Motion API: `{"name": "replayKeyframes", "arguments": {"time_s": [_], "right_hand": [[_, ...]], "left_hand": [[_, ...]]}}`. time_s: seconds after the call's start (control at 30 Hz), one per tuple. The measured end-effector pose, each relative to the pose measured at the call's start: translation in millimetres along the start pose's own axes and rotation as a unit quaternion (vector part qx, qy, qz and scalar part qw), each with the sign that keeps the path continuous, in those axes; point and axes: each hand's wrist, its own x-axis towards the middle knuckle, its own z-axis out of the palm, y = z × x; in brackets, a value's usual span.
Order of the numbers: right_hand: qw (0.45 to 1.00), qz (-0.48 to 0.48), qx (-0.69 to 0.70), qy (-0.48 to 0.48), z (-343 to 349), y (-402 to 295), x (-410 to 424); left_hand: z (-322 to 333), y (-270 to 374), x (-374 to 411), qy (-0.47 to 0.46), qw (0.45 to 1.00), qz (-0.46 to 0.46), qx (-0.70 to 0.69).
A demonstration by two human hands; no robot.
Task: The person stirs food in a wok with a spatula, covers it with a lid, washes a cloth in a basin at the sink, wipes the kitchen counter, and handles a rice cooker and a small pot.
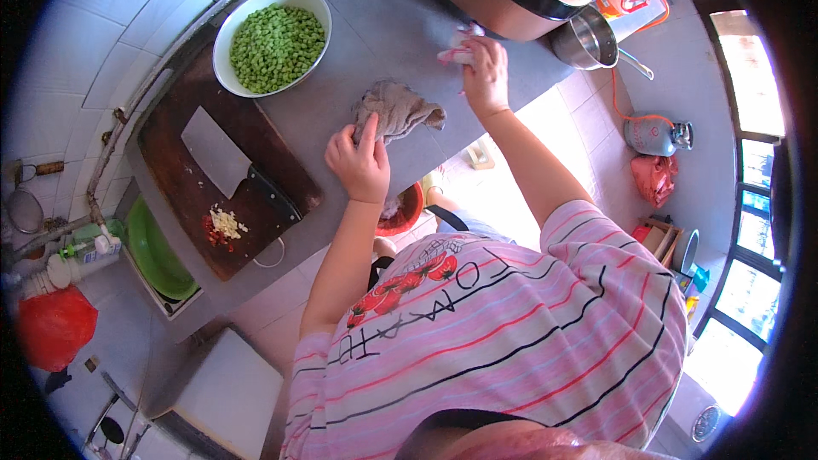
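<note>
My left hand [361, 163] rests at the near edge of a crumpled grey-brown cloth [399, 108], its index finger stretched over the fabric. Whether the other fingers grip it is hidden. Farther right, my right hand [487, 73] holds a bunched white cloth with pink-red markings [457, 54] against the grey countertop [358, 29]. Up and left of the brown cloth stands a white bowl [220, 57] filled with chopped green beans [275, 48]. On the dark wooden cutting board [172, 140] lie a cleaver [217, 152], chopped garlic [225, 223] and red bits, perhaps chilli [214, 233].
A large cooker-like appliance [492, 6] and a steel saucepan [585, 38] stand at the counter's far right. Below the counter are a red bucket [409, 211] and, at left, a green basin [156, 255]. A gas cylinder [648, 134] stands by the right wall.
</note>
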Motion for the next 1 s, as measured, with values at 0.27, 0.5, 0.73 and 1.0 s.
{"name": "replayKeyframes", "arguments": {"time_s": [0.27,0.5,0.73,1.0], "right_hand": [[0.979,0.189,-0.081,-0.016,29,20,-19],[0.989,0.046,0.113,-0.084,25,24,-18],[0.985,0.131,0.102,0.051,12,23,-24],[0.989,0.083,0.067,-0.104,62,4,25]], "left_hand": [[-19,5,-22,-0.031,0.999,0.006,0.027],[-19,8,-19,-0.049,0.998,0.016,0.04],[-22,9,-19,-0.045,0.998,0.013,0.039],[-18,6,-21,-0.04,0.999,0.01,0.025]]}}
